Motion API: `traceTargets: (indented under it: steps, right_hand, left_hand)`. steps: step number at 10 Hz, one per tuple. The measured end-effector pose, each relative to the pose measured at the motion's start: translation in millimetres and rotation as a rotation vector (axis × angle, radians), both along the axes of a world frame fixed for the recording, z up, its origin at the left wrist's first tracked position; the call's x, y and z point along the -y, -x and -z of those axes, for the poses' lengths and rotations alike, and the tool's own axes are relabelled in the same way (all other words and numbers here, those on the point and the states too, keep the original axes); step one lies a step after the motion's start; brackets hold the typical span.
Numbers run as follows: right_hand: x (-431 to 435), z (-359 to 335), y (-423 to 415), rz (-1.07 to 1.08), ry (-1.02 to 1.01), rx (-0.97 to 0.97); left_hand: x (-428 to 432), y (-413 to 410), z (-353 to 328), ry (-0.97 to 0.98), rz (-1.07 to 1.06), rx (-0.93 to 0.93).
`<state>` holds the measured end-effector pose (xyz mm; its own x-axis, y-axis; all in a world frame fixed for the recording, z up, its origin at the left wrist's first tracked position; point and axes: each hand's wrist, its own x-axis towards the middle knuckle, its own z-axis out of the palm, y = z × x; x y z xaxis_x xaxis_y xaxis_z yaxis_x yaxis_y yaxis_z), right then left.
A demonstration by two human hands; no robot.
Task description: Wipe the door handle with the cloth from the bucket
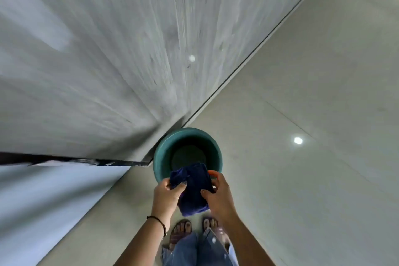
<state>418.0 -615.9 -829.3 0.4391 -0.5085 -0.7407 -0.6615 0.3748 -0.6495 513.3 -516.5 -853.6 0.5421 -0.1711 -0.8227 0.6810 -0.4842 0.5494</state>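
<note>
A dark blue cloth point(193, 188) hangs between both hands just above the near rim of a green bucket point(160, 157). My left hand point(165, 195) pinches the cloth's upper left corner. My right hand point(218, 196) grips its right edge. The bucket stands on the floor beside the bottom corner of a pale grey door point(108, 60). No door handle is in view; the picture is blurred by motion.
The pale tiled floor point(313, 114) stretches to the right and ahead. A light wall point(43, 201) runs along the left, past the door's dark bottom edge. My feet in sandals point(181, 233) stand just behind the bucket.
</note>
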Motion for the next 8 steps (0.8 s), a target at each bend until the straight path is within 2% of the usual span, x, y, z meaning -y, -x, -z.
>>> traceTargets:
  steps: [2,4,5,6,8]
  right_hand:
    - [34,186,-55,-0.169,0.067,-0.140]
    - [42,301,-98,-0.270,0.033,-0.222]
    - [40,319,-105,-0.330,0.008,-0.252]
    - [41,307,-99,-0.381,0.047,-0.269]
    - [29,212,-75,-0.389,0.127,-0.180]
  left_hand:
    - [40,-24,176,-0.109,-0.139,-0.119]
    - [52,-47,302,-0.290,-0.116,-0.089]
    - [52,-52,324,-0.274,-0.144,-0.116]
    - [45,-54,312,-0.262,-0.148,-0.111]
    - [20,-42,202,-0.088,-0.152,-0.019]
